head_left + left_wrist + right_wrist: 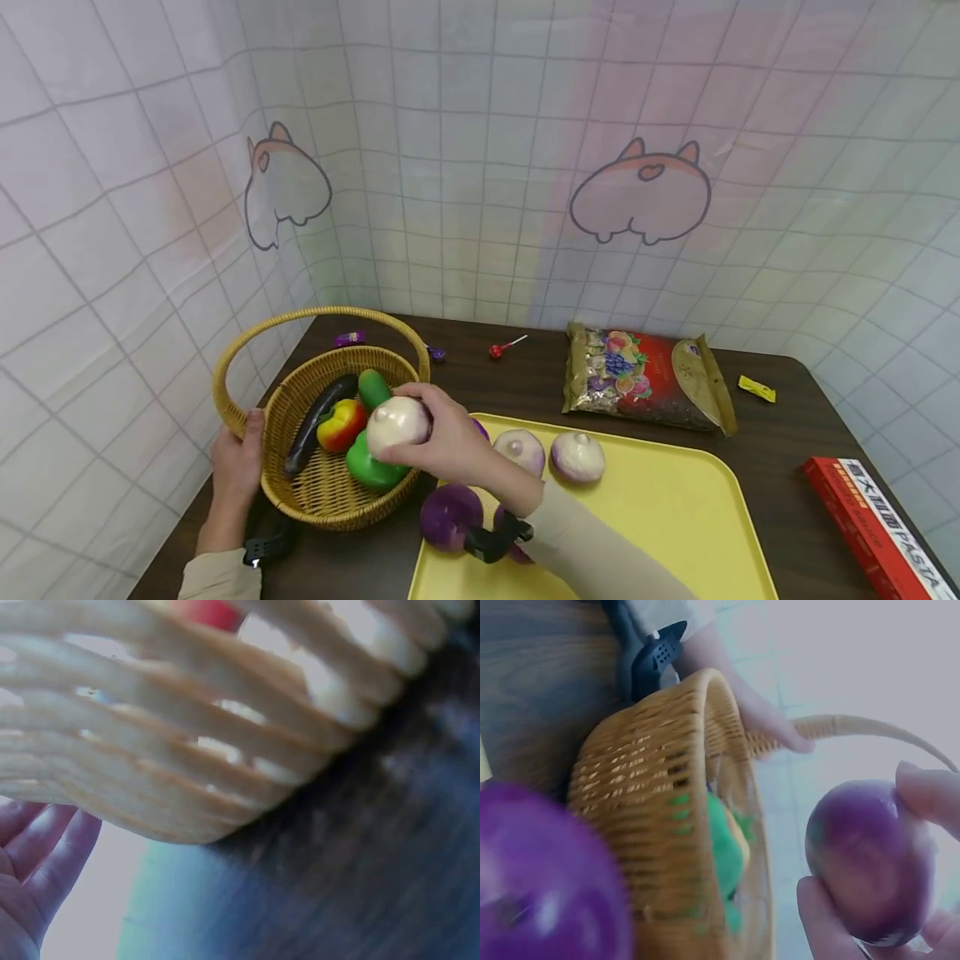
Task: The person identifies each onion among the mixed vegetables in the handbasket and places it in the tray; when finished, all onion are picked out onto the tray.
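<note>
My right hand (450, 433) grips a white-and-purple turnip (397, 425) above the right part of a wicker basket (345, 521). In the right wrist view, thumb and fingers hold the purple side of this turnip (874, 862). My left hand (238, 462) rests against the basket's left side by the foot of the handle; its visible fingers (56, 855) look fairly straight in the left wrist view. Inside the basket lie a long eggplant (318, 425), a red-and-yellow pepper (343, 427), a green pepper (373, 467) and a cucumber (373, 390), partly hidden.
A yellow tray (660, 517) with several more turnips (577, 457) stands right of the basket. Behind it lie a red-and-gold bag (648, 375), a red lollipop (497, 351) and a yellow wrapped sweet (757, 388). A red pasta box (877, 525) is far right.
</note>
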### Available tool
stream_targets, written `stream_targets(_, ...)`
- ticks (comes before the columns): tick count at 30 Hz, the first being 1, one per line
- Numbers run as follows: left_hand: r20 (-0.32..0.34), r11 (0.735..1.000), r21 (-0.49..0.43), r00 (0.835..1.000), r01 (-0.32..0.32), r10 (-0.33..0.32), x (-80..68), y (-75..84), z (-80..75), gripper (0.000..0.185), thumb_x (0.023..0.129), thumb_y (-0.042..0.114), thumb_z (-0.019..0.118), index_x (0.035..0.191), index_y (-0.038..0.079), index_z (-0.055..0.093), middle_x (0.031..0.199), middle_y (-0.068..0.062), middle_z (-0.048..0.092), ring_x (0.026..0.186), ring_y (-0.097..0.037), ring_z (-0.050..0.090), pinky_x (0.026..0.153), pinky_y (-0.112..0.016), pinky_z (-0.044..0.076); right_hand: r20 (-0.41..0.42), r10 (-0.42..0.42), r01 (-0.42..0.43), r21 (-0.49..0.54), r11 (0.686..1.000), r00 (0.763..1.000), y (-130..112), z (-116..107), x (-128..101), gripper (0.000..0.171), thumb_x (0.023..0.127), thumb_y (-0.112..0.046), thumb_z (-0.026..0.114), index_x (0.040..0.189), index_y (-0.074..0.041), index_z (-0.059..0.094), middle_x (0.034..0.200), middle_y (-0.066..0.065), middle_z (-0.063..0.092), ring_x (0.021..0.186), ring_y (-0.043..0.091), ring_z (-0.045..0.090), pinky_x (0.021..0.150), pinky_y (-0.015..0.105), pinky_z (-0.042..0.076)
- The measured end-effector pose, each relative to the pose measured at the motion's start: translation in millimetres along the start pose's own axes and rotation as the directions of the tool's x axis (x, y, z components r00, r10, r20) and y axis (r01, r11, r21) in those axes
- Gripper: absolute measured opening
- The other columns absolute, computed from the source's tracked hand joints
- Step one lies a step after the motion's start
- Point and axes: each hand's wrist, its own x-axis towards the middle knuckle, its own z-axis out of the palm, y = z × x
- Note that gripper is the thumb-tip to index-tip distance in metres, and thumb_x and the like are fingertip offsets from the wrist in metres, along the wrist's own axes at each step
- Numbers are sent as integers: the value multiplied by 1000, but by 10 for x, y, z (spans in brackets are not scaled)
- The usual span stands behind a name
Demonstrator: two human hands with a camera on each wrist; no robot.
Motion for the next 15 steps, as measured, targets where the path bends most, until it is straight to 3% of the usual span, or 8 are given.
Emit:
stream_targets(9, 10, 1000, -9, 1000, 2, -2, 5, -23, 36, 52, 103, 40, 42, 117, -8, 58, 92, -26, 61, 60, 4, 49, 55, -10, 39, -110, 88, -70, 162, 984, 990, 346, -512, -725, 71, 77, -20, 84, 137, -23, 47, 138, 6, 45, 106, 29, 61, 78, 31, 55)
stream_targets(15, -4, 1000, -17, 1000, 7, -7, 19, -33, 22, 50, 103, 39, 44, 115, -8, 58, 88, -24, 60, 59, 4, 48, 54, -11, 38, -137, 176, -141, 233, 962, 975, 618, -721, -1208, 70, 78, -13, 82, 138, -16, 45, 136, 14, 43, 104, 31, 62, 80, 33, 55)
